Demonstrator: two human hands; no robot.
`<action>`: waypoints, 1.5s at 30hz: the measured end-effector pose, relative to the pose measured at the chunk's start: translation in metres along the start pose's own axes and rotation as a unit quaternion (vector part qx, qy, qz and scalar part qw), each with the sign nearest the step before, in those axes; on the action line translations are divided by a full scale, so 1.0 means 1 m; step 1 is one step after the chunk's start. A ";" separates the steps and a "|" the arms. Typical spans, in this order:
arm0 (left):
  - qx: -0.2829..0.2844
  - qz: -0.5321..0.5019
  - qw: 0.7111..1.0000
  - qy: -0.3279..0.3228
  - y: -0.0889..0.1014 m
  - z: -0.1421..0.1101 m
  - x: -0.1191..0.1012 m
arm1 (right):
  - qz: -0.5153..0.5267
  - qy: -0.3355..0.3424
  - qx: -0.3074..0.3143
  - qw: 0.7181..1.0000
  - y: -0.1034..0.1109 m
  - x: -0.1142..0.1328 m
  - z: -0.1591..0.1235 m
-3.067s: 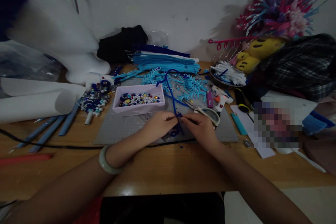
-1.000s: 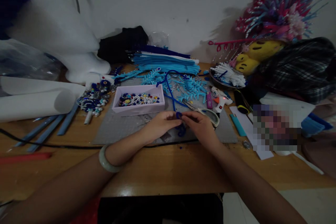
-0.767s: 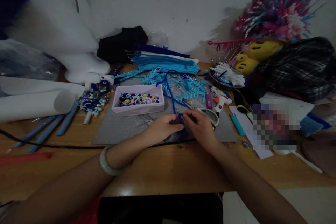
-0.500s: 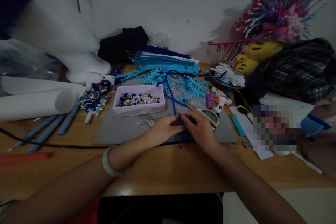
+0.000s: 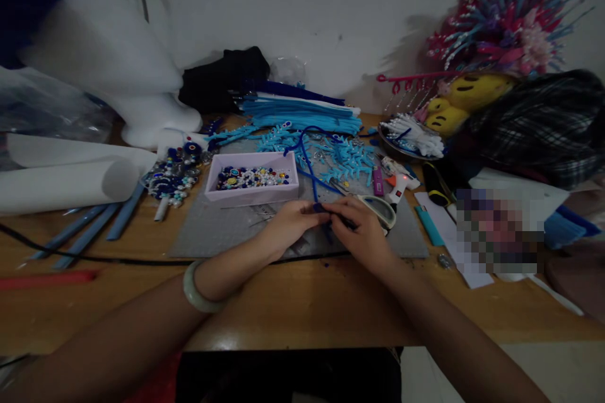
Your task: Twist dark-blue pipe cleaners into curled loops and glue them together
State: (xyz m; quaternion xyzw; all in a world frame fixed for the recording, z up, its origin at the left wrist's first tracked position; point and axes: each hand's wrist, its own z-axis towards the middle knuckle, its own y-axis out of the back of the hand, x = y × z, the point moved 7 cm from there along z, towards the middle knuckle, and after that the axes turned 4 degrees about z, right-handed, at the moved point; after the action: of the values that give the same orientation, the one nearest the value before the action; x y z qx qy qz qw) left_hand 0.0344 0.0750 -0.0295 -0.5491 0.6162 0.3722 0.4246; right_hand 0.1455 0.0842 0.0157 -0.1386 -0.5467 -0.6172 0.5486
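My left hand [image 5: 289, 225] and my right hand [image 5: 360, 230] meet over a grey cutting mat [image 5: 212, 230], fingertips pinched together on a dark blue pipe cleaner [image 5: 307, 170]. The pipe cleaner runs from my fingers up toward a pile of light blue pipe-cleaner pieces [image 5: 338, 157]. A pale green bangle [image 5: 196, 289] circles my left wrist. Scissors [image 5: 375, 204] lie just right of my right hand. A pink tray of mixed beads [image 5: 253, 177] sits just beyond my left hand.
A white glue gun [image 5: 397, 181], a pink lighter [image 5: 377, 180] and a teal lighter [image 5: 429, 225] lie to the right. Stacked blue pipe cleaners [image 5: 302, 114] sit at the back. White rolls [image 5: 66, 179] and a black cable [image 5: 94, 259] are at left; a feathery headpiece [image 5: 505, 19] at right.
Both hands have kept working the dark blue pipe cleaner in place, turning and pinching it; the loop seen below my fingers earlier is now mostly hidden between them.
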 end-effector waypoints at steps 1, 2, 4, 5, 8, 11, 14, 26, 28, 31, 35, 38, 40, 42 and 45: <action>0.007 -0.011 1.000 0.003 0.000 0.001 0.001 | 0.004 -0.001 -0.002 1.000 0.000 -0.001 0.000; 0.016 -0.025 1.000 0.002 0.000 0.003 0.001 | 0.007 0.000 -0.005 1.000 0.001 -0.001 0.000; 0.037 -0.061 0.997 -0.008 0.001 0.006 0.001 | 0.010 0.002 -0.009 1.000 0.002 -0.003 0.001; 0.046 -0.080 0.996 -0.012 0.001 0.008 0.001 | 0.009 0.003 -0.012 1.000 0.002 -0.003 0.001; 0.054 -0.107 0.993 -0.024 0.004 0.012 0.001 | 0.005 -0.002 -0.017 1.000 0.002 -0.006 0.001; 0.045 -0.061 0.996 -0.053 0.008 0.015 -0.003 | -0.002 -0.012 -0.022 1.000 0.002 -0.009 0.000; 0.017 -0.002 0.996 -0.086 0.013 0.014 -0.009 | -0.003 -0.031 -0.035 0.999 0.002 -0.013 0.000; 0.073 -0.224 0.972 -0.007 0.002 0.013 0.002 | -0.051 -0.005 -0.017 0.999 0.003 -0.007 0.000; 0.074 -0.234 0.969 -0.009 0.001 0.013 0.002 | -0.056 -0.003 -0.020 0.998 0.003 -0.006 0.000; 0.072 -0.242 0.968 -0.014 0.001 0.012 0.000 | -0.060 -0.010 -0.021 0.998 0.003 -0.007 0.000; 0.077 -0.270 0.960 0.014 -0.001 0.011 0.002 | -0.068 0.006 -0.027 0.997 0.005 -0.005 0.001; 0.082 -0.285 0.953 0.053 -0.003 0.010 0.006 | -0.075 0.023 -0.034 0.996 0.007 -0.002 0.000; 0.083 -0.290 0.952 0.062 -0.004 0.009 0.007 | -0.082 0.031 -0.033 0.996 0.008 -0.001 0.000; 0.083 -0.285 0.953 0.051 -0.004 0.008 0.005 | -0.089 0.035 -0.030 0.995 0.008 -0.001 0.001; 0.091 -0.263 0.960 0.030 -0.006 0.006 0.003 | -0.098 0.033 -0.023 0.994 0.008 -0.001 0.002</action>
State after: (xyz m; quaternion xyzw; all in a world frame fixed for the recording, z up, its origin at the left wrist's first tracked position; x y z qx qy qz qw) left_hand 0.0412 0.0787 -0.0340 -0.6614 0.4940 0.1732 0.5372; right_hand 0.1517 0.0877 0.0191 -0.0768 -0.5245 -0.6846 0.5003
